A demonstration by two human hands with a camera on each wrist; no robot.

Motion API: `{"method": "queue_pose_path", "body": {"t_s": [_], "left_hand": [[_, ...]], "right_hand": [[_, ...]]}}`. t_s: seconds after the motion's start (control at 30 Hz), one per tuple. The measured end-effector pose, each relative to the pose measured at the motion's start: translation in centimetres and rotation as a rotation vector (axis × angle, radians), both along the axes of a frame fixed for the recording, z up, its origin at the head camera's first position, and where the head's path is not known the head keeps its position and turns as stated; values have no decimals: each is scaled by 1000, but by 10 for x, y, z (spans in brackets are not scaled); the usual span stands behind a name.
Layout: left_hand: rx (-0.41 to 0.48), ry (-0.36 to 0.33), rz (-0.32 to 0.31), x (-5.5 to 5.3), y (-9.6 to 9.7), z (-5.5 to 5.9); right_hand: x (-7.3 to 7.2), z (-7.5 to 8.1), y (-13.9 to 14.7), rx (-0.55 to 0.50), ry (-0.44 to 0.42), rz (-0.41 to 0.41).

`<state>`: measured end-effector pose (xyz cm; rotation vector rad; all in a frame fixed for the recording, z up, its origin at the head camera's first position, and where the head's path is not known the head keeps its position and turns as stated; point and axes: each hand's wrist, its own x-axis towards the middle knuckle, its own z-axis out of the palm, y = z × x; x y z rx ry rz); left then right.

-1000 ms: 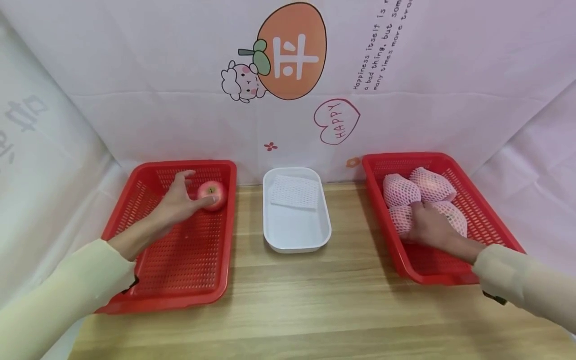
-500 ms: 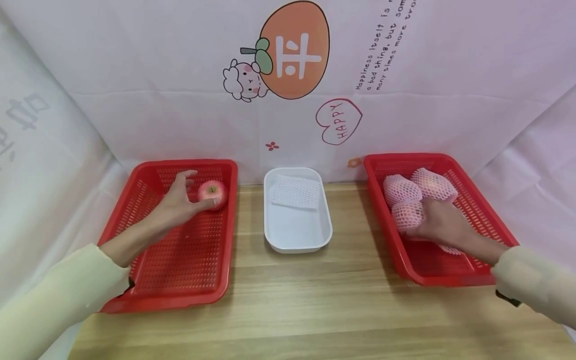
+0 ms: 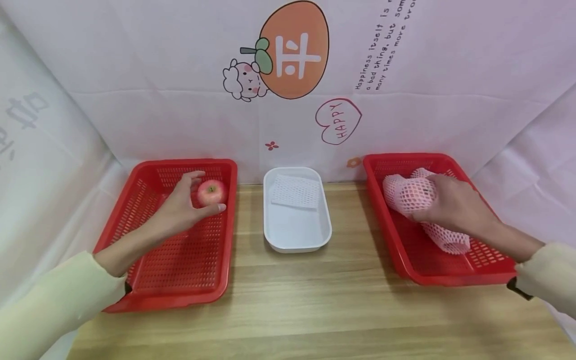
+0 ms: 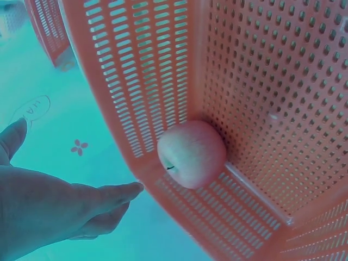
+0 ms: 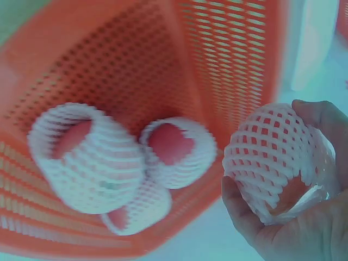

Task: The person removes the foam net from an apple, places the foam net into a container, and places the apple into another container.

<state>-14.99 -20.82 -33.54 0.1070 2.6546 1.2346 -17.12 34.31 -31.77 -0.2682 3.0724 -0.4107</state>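
White netting (image 5: 261,141) covers the fruit (image 5: 291,194) that we find grasped in the right hand (image 3: 456,204), above the right basket (image 3: 410,252); 3 other netted fruits (image 5: 100,168) lie inside. We note the left hand (image 3: 185,204) released, its thumb and fingers apart, near 1 bare apple (image 3: 211,192) (stem up) in the left basket (image 3: 189,262). Between the 2 baskets stands a white tray (image 3: 297,230).

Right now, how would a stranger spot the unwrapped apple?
Left of the white tray is a red basket. The apple sits near its far right corner, beside the left hand. Unlike the fruit in the right basket, it has no net.
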Motion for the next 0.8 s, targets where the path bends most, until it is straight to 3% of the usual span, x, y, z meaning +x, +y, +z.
{"method": "queue_pose_path", "body": {"t_s": [0.17,0.33,0.8], "left_hand": [[-12,20,-23,5,6,2],[-12,33,-55,12,13,4],[24,49,-159,34,36,7]], "right_hand": [[7,15,-26,-46,29,14],[17,20,-56,-85,84,98],[48,4,-124,-151,97,302]]}}
